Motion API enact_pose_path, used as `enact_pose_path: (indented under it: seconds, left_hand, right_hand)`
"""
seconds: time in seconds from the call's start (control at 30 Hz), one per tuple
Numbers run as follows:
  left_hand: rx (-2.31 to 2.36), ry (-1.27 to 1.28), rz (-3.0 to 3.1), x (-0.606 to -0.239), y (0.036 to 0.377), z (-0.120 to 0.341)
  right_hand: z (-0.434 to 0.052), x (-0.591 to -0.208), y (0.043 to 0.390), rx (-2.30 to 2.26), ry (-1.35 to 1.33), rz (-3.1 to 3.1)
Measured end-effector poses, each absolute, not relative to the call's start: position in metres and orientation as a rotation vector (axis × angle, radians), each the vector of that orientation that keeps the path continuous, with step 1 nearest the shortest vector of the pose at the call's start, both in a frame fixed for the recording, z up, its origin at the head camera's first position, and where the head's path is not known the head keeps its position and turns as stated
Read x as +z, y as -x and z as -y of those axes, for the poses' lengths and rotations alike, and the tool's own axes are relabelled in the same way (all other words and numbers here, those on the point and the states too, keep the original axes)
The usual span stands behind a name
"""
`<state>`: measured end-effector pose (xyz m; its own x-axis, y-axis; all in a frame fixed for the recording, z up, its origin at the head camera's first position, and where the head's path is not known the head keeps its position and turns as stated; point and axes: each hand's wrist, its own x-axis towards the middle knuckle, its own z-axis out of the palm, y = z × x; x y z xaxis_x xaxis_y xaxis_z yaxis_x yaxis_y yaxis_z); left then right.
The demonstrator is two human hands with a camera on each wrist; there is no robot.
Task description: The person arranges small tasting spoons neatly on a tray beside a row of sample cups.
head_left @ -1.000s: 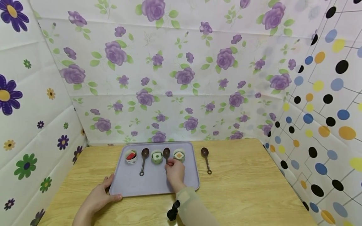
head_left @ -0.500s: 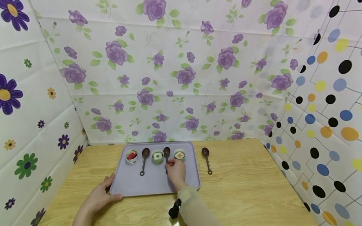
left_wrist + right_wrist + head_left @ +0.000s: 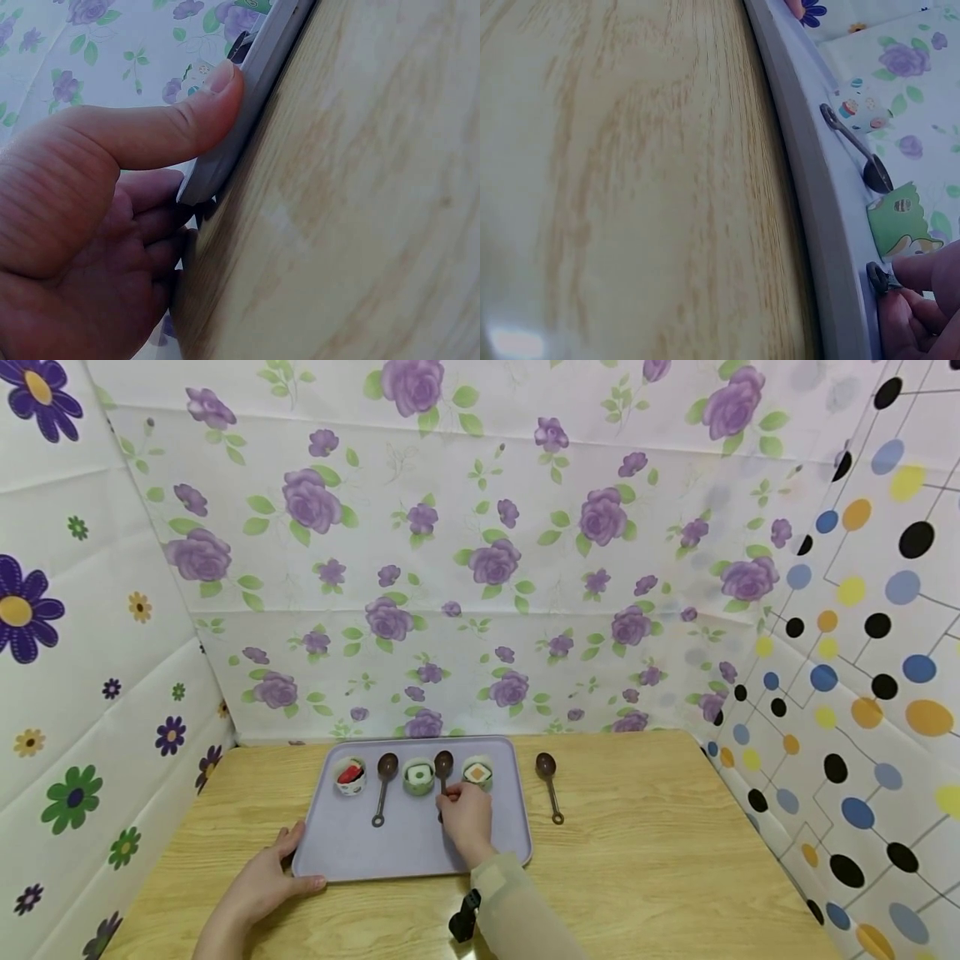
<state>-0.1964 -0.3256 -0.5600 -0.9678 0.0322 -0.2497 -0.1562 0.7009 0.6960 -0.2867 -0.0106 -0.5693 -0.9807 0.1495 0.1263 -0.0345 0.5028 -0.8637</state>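
Note:
A pale lilac tray (image 3: 352, 856) lies on the table. My left hand (image 3: 258, 881) holds its front left corner, thumb along the front edge and fingers at the left side. My right hand (image 3: 468, 822) pinches the handle of a brown spoon (image 3: 444, 764) on the tray; in the right wrist view the ring end of this spoon (image 3: 877, 277) shows by the fingertips. This spoon lies between a green paper cup (image 3: 418, 779) with a white-topped item and a cup (image 3: 477, 774) with an orange-and-white item. Another brown spoon (image 3: 382, 789) lies left of the green cup.
At the tray's far left stands a white patterned cup (image 3: 350, 778) with a red-topped item. A third brown spoon (image 3: 551, 787) lies on the wooden table (image 3: 660, 843) right of the tray. Patterned cloth walls (image 3: 465, 568) stand behind and at both sides.

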Motion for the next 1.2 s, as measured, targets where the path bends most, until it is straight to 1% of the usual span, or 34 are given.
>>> enact_pose_path:
  seconds: [0.5, 0.87, 1.2]
  left_hand:
    - [1.128, 0.104, -2.661, -0.561, 0.196, 0.326]
    - [1.139, 0.113, -2.65, -0.56, 0.195, 0.325]
    - [1.102, 0.09, -2.673, -0.558, 0.196, 0.325]
  right_hand:
    - [0.011, -0.574, 0.285, 1.46, 0.087, 2.582]
    - [0.003, -0.575, 0.283, 1.6, 0.019, 2.528]
    - [-0.004, -0.584, 0.288, 1.67, 0.003, 2.514]
